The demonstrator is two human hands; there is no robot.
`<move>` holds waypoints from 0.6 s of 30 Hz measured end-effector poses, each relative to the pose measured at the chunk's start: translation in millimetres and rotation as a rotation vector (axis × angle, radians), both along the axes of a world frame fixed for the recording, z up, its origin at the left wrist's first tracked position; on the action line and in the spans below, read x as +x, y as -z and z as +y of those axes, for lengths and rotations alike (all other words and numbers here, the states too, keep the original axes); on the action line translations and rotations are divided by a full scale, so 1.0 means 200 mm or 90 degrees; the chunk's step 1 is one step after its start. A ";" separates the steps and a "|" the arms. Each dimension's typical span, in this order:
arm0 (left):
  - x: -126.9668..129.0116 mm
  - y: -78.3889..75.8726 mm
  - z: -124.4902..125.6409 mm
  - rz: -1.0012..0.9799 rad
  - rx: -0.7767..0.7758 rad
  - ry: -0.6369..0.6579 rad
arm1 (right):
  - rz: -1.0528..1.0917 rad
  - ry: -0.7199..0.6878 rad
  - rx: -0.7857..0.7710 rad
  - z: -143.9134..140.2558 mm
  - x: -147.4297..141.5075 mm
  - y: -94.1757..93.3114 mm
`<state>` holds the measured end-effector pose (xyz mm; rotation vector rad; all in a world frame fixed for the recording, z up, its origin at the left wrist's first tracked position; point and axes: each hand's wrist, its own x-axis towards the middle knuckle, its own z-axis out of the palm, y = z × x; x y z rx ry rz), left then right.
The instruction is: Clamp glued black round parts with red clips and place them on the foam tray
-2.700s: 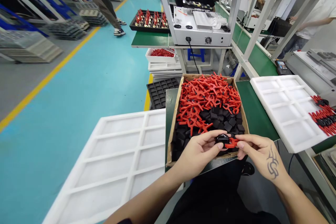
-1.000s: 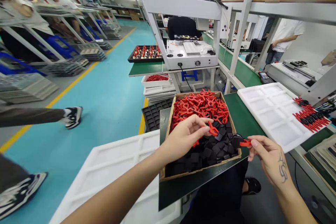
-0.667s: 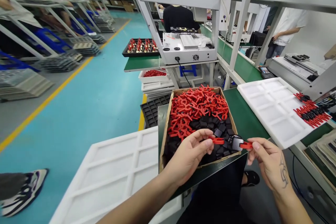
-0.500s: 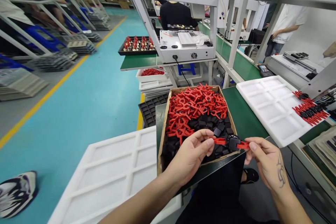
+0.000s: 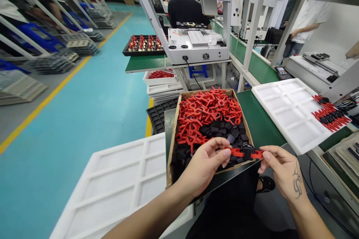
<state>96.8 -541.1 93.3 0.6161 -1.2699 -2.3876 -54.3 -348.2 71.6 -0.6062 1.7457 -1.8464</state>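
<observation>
My left hand (image 5: pixel 206 162) pinches the end of a red plastic spring clamp (image 5: pixel 237 152) between thumb and fingers. A second red spring clamp (image 5: pixel 256 154) is pinched at its outer end by my right hand (image 5: pixel 283 171). Between the two clamps is a rounded black piece (image 5: pixel 247 151), gripped from both sides. All of this is held over the front right corner of a cardboard box (image 5: pixel 173 145). Heaped in the box are many loose red clamps (image 5: pixel 210 108) at the back and square black pieces (image 5: pixel 235 132) at the front.
On the right, a white divided tray (image 5: pixel 291 119) carries a row of clamped black pieces (image 5: pixel 332 117). Another white tray (image 5: pixel 117 179) lies low at left, near a black tray (image 5: pixel 162 114). A white machine (image 5: pixel 199 52) stands ahead; a person in black (image 5: pixel 187 11) sits beyond it.
The view has shifted slightly. Both hands keep their pinch on the red clamps, and the black piece between them has turned a little.
</observation>
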 end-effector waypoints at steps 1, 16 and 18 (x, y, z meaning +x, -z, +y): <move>0.00 0.00 0.00 0.001 -0.002 0.001 | 0.003 -0.002 0.002 0.00 0.00 0.00; 0.01 -0.01 0.00 -0.002 -0.009 0.036 | 0.032 -0.008 0.008 0.02 0.01 0.00; 0.00 -0.02 0.00 -0.008 -0.011 0.036 | 0.033 -0.024 0.009 0.03 0.00 -0.01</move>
